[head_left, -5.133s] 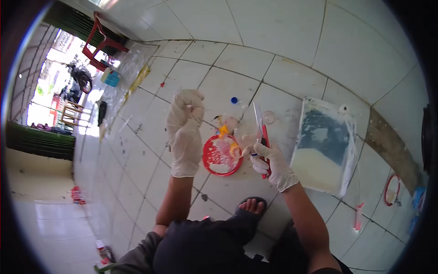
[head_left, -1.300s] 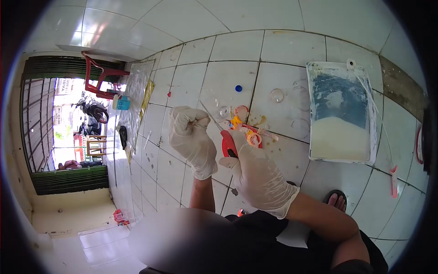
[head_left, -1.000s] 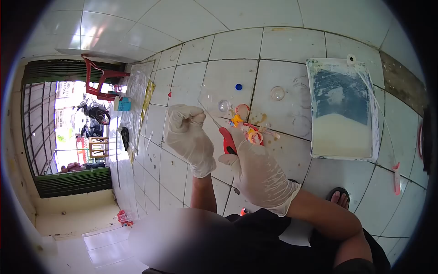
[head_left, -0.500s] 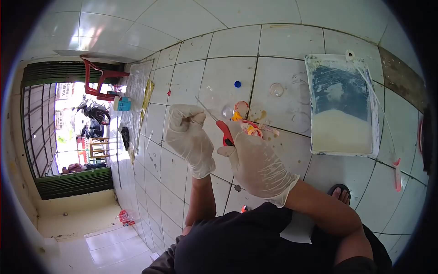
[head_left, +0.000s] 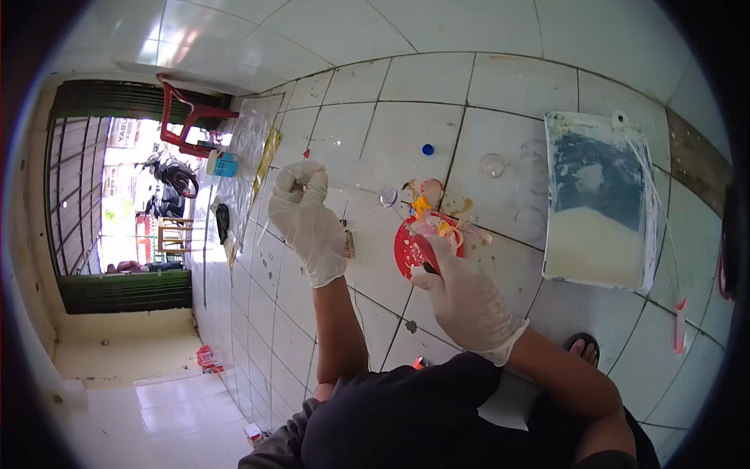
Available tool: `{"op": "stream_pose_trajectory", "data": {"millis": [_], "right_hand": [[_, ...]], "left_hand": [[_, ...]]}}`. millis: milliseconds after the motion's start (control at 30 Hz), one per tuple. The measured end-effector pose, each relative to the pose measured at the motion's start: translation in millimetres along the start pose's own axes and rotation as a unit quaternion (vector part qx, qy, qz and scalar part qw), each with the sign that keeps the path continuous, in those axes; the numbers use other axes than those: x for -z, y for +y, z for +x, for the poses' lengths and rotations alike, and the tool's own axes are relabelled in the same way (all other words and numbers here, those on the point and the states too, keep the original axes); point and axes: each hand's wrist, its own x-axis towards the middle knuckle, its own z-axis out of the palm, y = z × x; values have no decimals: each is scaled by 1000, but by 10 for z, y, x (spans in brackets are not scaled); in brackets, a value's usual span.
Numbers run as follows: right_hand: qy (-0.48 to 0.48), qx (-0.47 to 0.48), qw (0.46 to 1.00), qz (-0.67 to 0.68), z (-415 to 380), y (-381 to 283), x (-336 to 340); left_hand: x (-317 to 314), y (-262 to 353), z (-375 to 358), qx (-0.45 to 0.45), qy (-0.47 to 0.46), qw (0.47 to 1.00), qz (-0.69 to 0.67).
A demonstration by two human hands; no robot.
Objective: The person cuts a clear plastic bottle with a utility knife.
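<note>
My right hand (head_left: 469, 301), in a whitish glove, is closed around a red-handled knife (head_left: 425, 252). Its blade end reaches over a red round dish (head_left: 401, 254) on the tiled floor, which holds pale scraps. Beside the dish lie an orange-yellow piece (head_left: 421, 205) and several pink and pale bits. My left hand (head_left: 303, 223), also gloved, is raised to the left with its fingers curled together; what they hold, if anything, cannot be made out. Between the hands, a small clear cup (head_left: 388, 197) sits on the tiles.
A blue cap (head_left: 427, 149) and a clear round lid (head_left: 492, 166) lie farther off. To the right is a large tray (head_left: 549, 250) with blue and cream contents. A pink-handled tool (head_left: 680, 324) lies beyond it. A red chair (head_left: 173, 125) stands near the doorway.
My right hand has moved down and right, bringing the knife from near my left hand to the red dish, which now shows. My left hand has shifted slightly left in view.
</note>
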Motion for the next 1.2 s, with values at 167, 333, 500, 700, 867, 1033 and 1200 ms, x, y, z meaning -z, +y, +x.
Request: {"op": "stream_pose_trajectory", "data": {"millis": [167,333,500,700,867,1033,1200], "right_hand": [[46,57,997,5,119,37,126],[-41,0,997,61,191,-74,275],[-39,-4,993,109,197,-81,262],[-23,24,997,74,200,-60,250],[18,53,995,82,199,-57,213],[3,31,989,144,213,-57,218],[-32,7,994,106,203,-43,252]], "left_hand": [[-47,1,-96,36,-35,998,29],[-152,89,-200,46,-46,998,19],[-194,150,-268,-13,-105,990,91],[-189,164,-299,-33,-128,988,76],[-195,188,-327,-3,-135,988,72],[-210,194,-327,8,-137,990,43],[-190,192,-307,-25,-130,990,57]]}}
